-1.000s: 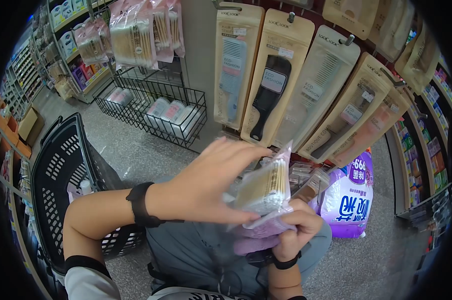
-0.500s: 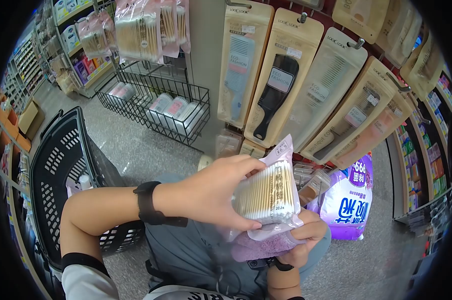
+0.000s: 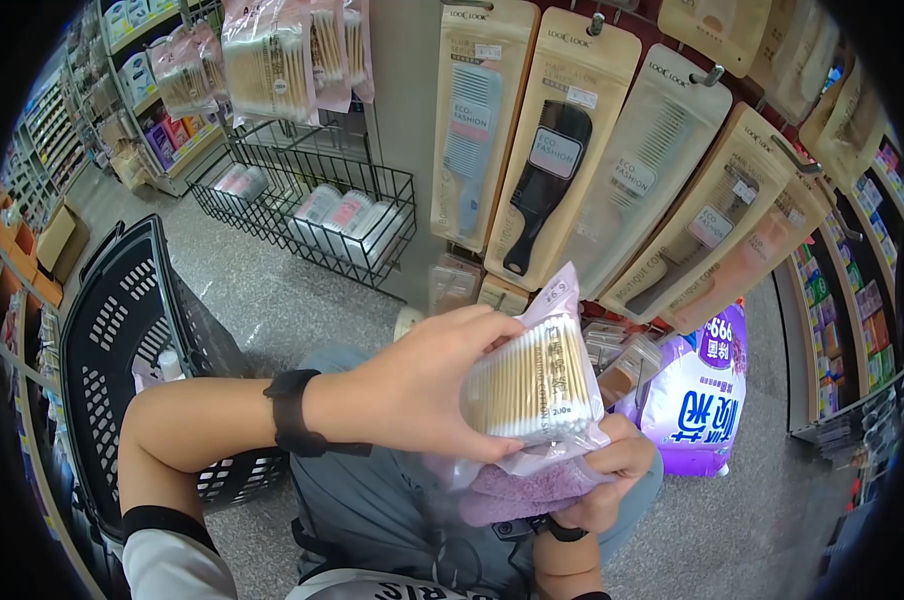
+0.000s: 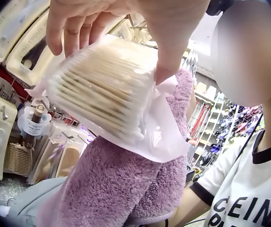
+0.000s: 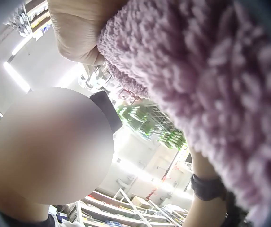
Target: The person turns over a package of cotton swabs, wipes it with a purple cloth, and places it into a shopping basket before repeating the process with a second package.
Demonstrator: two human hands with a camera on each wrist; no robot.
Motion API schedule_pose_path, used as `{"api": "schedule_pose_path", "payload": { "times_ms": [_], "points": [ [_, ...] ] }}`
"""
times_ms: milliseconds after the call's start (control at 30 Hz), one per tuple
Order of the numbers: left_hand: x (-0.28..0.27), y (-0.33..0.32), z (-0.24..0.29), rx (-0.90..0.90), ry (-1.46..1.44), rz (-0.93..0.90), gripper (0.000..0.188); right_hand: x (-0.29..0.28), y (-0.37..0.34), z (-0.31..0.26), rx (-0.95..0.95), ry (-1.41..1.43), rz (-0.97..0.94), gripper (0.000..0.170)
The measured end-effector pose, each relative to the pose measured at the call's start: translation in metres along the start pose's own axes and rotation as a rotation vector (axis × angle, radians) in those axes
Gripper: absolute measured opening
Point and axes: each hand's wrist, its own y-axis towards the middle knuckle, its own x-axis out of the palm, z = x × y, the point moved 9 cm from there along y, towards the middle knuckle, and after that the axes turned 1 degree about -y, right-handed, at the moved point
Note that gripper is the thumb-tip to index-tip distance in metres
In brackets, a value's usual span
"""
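A clear and pink bag of cotton swabs (image 3: pixel 527 375), its printed front facing the head camera, slants over the person's lap. The left hand (image 3: pixel 427 375) grips its left side, thumb at the lower edge and fingers at the upper edge. Right beneath the bag hangs a fluffy purple towel (image 3: pixel 527 490). Near the bag's lower right corner, the right hand (image 3: pixel 617 470) grips the towel with curled fingers. In the left wrist view, the towel (image 4: pixel 112 184) drapes below the swabs. Towel pile (image 5: pixel 211 85) fills much of the right wrist view.
A black shopping basket (image 3: pixel 162 330) stands on the floor at left. Packaged combs (image 3: pixel 552 150) hang on hooks ahead, beside a wire rack basket (image 3: pixel 302 215) with white packs. A purple and white bag (image 3: pixel 687 410) stands by the right knee. More swab bags (image 3: pixel 267 60) hang at upper left.
The swab bag has turned from a steep angle so its printed face shows fully. The left hand has closed in on the bag's side. The right hand keeps its hold on the towel.
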Motion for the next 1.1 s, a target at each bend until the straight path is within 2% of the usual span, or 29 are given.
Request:
{"api": "schedule_pose_path", "payload": {
  "times_ms": [400, 500, 900, 1000, 1100],
  "points": [
    [0.0034, -0.0028, 0.0004, 0.002, -0.053, 0.034, 0.074, -0.0009, -0.0046, 0.0015, 0.002, 0.108, 0.035, 0.04],
    [0.0032, -0.0033, 0.0007, -0.001, -0.048, 0.047, 0.074, -0.0045, -0.0046, 0.0025, -0.009, 0.116, 0.122, 0.039],
    [0.0006, -0.0041, 0.0024, 0.025, -0.052, 0.088, 0.074, 0.0, -0.0027, -0.001, -0.022, 0.105, 0.136, 0.029],
    [0.0013, -0.0031, 0.0015, 0.021, -0.045, 0.066, 0.074, 0.0025, -0.0077, 0.002, 0.055, 0.027, 0.063, 0.045],
    [0.0046, -0.0023, -0.0004, 0.003, -0.053, 0.015, 0.076, 0.0034, -0.0069, 0.0025, 0.039, 0.035, 0.028, 0.043]
  ]
}}
